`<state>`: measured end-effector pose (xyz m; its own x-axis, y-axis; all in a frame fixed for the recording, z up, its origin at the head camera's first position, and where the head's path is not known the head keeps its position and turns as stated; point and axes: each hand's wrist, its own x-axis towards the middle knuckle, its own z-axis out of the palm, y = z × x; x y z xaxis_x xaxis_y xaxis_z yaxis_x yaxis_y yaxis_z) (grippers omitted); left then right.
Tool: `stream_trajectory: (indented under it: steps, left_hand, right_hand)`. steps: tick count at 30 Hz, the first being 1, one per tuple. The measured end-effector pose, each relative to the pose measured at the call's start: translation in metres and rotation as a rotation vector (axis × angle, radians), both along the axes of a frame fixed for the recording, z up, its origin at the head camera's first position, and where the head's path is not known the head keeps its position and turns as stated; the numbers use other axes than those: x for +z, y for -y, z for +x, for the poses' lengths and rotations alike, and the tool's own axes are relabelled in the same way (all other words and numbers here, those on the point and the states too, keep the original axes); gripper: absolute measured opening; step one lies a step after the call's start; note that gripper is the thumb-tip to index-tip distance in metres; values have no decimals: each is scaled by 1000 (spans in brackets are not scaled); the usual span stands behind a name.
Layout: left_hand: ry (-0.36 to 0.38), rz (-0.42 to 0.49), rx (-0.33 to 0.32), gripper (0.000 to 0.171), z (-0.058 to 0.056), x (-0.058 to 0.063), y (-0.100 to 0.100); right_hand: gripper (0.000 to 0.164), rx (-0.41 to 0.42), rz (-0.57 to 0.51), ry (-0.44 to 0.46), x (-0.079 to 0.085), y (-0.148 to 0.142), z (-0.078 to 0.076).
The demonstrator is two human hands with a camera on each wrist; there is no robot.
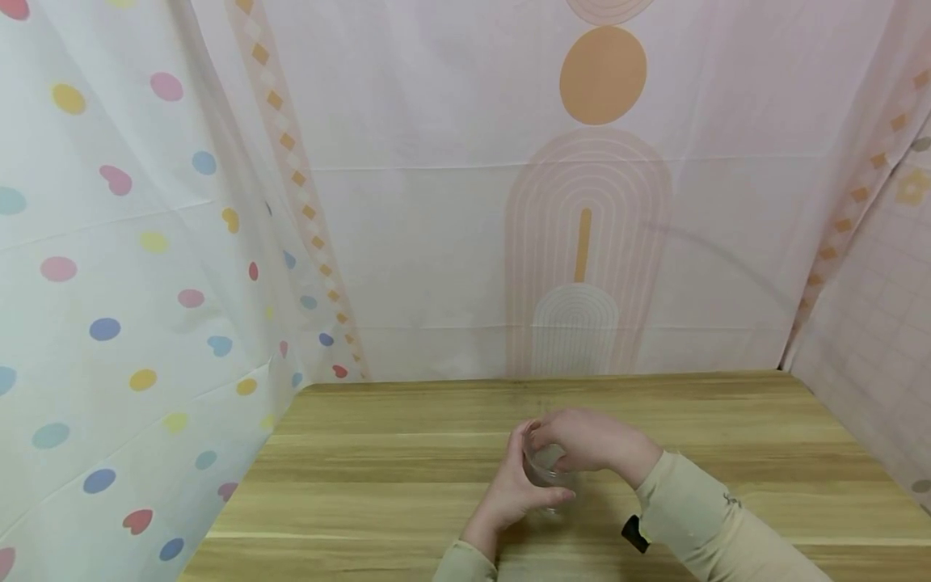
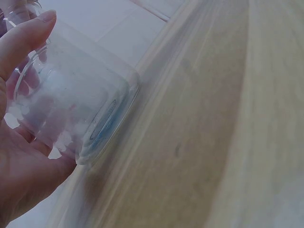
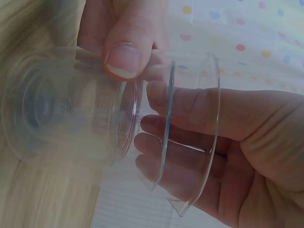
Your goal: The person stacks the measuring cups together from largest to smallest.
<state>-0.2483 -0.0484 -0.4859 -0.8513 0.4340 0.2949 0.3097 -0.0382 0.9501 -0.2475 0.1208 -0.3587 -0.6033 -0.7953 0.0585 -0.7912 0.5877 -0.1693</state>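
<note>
Clear nested beakers [image 1: 541, 469] are held between both hands low over the table, in the middle of the head view. My left hand [image 1: 511, 491] curls round the outer one, its thumb lying across the side. From above, my right hand [image 1: 592, 440] grips the upper part. In the right wrist view, two spouted rims [image 3: 169, 114] stand out from the outer beaker [image 3: 80, 109], with the right fingers and thumb about them. The left wrist view shows the beaker's flat base [image 2: 107, 126] tilted near the wood; whether it touches is unclear.
A wood-grain table [image 1: 364, 469] spreads around the hands. Behind it hangs a pale patterned cloth [image 1: 436, 242]; a dotted cloth [image 1: 131, 291] borders the left side. A small black piece [image 1: 635, 533] sits by the right sleeve.
</note>
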Motion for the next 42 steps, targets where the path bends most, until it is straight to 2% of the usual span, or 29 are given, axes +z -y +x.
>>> stream_trajectory:
  steps: [9,21,27,36,42]
  left_hand:
    - [40,-2,-21,98,1,2,0]
    - [38,12,-31,96,0,2,0]
    - [18,8,-13,98,1,2,-1]
    - [17,15,-11,98,0,0,0]
    - [39,-17,21,100,1,2,0]
  right_hand:
    - [32,-2,-36,1,-3,-2,-1]
    - [25,14,-149,-42,-13,-11,-3]
    - [22,1,-216,-63,-17,-14,0]
    - [24,-75,-258,-93,-23,-15,7]
    - [24,-90,-302,-135,-27,-17,11]
